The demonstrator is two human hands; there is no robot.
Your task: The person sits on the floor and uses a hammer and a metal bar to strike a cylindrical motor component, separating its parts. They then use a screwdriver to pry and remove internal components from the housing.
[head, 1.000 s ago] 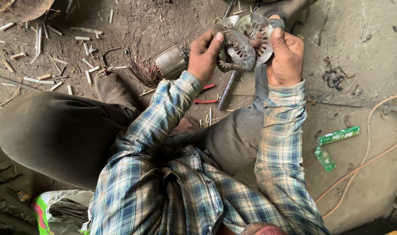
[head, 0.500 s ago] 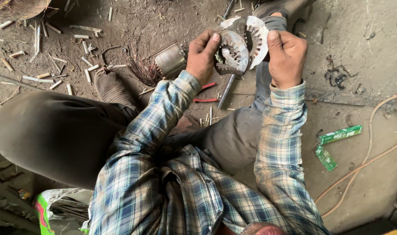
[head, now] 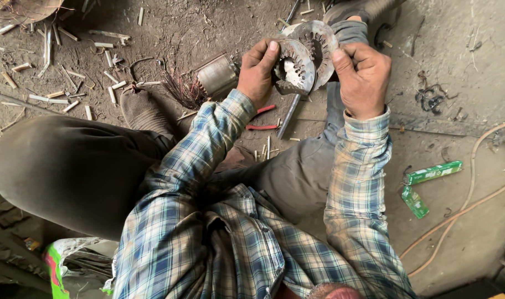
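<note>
Two slotted metal discs | between hands | left hand grips one, right hand the other

A: Soft, even daylight; no glare, only a dull sheen on the slotted metal ring.

B: Shadows?

A: Faint ones just below the ring, darkest in the corner far below and left of it.

B: Sharpness?

A: Crisp around the ring; the frame's edges bend slightly.
</note>
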